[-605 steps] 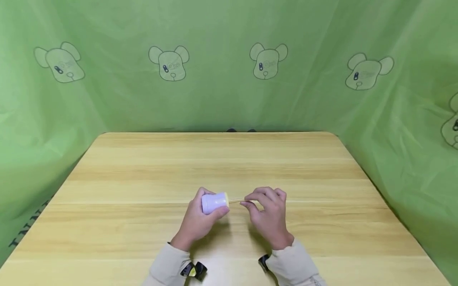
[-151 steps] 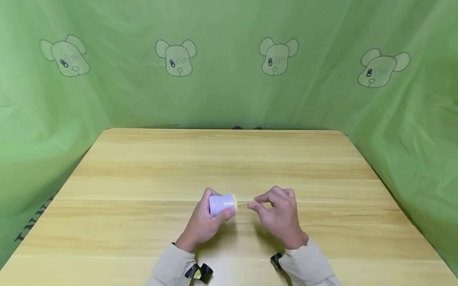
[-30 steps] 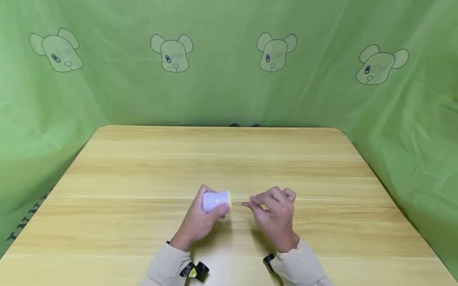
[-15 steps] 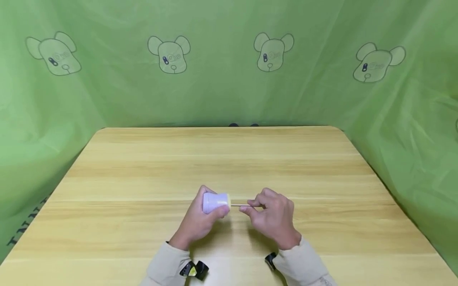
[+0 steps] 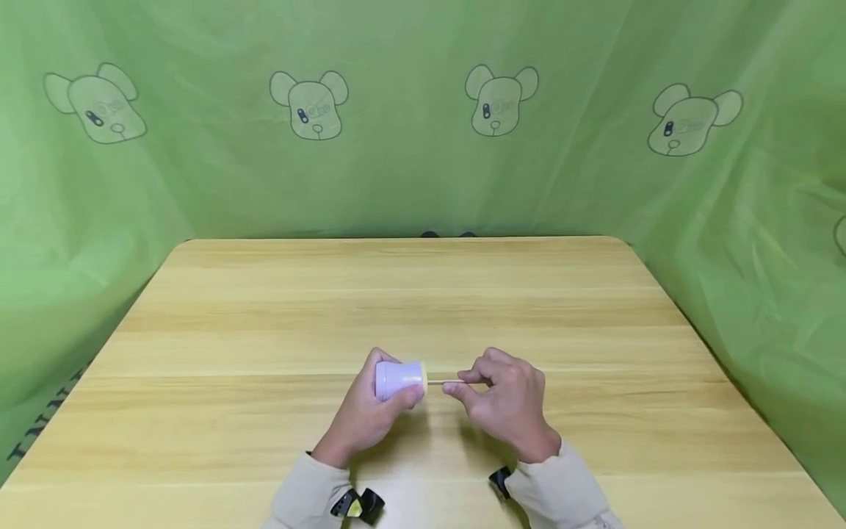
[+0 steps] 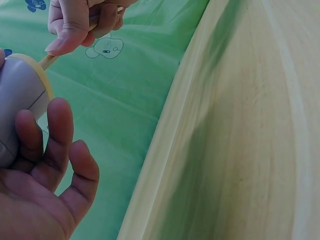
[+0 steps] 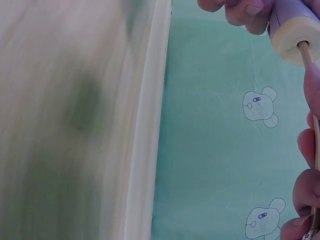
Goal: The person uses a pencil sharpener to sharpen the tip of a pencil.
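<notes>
A lilac, waisted pencil sharpener (image 5: 399,378) with a pale yellow end lies sideways in my left hand (image 5: 360,420), held above the table. My thumb and fingers curl round its body. A thin wood-coloured pencil (image 5: 435,382) runs into the hole of the yellow end; its inserted tip is hidden. My right hand (image 5: 510,400) pinches the pencil between thumb and fingers, a short way from the sharpener. In the right wrist view, the pencil's silvery back end (image 7: 311,233) shows by the curled fingers. Some left-hand fingers (image 6: 61,125) stand off the sharpener in the left wrist view.
Both hands are over the near part of a wood-grain table (image 5: 410,308). Its far edge meets a green curtain (image 5: 410,184) printed with bear heads, which also hangs along both sides. Dark straps (image 5: 360,505) sit at the sleeve cuffs.
Over the last second my right hand has rolled and shifted its fingers on the pencil, which now lies more level. My left hand keeps its hold on the sharpener.
</notes>
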{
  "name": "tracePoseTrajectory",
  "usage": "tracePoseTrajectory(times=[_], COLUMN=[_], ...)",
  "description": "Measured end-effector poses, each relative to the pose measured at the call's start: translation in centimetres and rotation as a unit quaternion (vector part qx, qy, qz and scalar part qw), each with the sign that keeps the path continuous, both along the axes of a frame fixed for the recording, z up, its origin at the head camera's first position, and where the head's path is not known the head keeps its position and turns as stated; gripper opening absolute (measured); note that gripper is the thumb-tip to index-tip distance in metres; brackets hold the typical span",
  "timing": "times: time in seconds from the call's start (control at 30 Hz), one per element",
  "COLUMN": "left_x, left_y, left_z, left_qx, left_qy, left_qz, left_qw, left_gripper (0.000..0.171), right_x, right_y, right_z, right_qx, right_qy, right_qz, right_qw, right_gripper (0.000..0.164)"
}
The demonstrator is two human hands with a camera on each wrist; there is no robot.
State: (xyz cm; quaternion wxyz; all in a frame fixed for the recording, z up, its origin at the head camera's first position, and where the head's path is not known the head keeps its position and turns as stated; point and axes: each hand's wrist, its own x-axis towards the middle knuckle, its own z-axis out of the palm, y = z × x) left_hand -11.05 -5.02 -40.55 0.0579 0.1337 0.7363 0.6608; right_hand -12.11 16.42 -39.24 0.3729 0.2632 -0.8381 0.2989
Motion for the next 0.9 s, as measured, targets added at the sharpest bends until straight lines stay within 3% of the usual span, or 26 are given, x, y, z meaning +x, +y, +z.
tracePoseTrajectory(times=[0.47, 0.9], left_x=[0.13, 0.25], left_y=[0.16, 0.26], left_z=[0.11, 0.26], left_qx=[0.0, -0.01], left_qy=[0.013, 0.024], left_qz=[0.011, 0.008], left_qw=[0.9999, 0.9996], left_gripper=[0.038, 0.038], right_x=[-0.28, -0.39], right_y=[-0.07, -0.06], right_z=[-0.44, -0.25], right_qx=[0.0, -0.024], right_qy=[0.067, 0.066], right_qz=[-0.002, 0.012], right_qw=[0.998, 0.997], right_gripper=[0.028, 0.033])
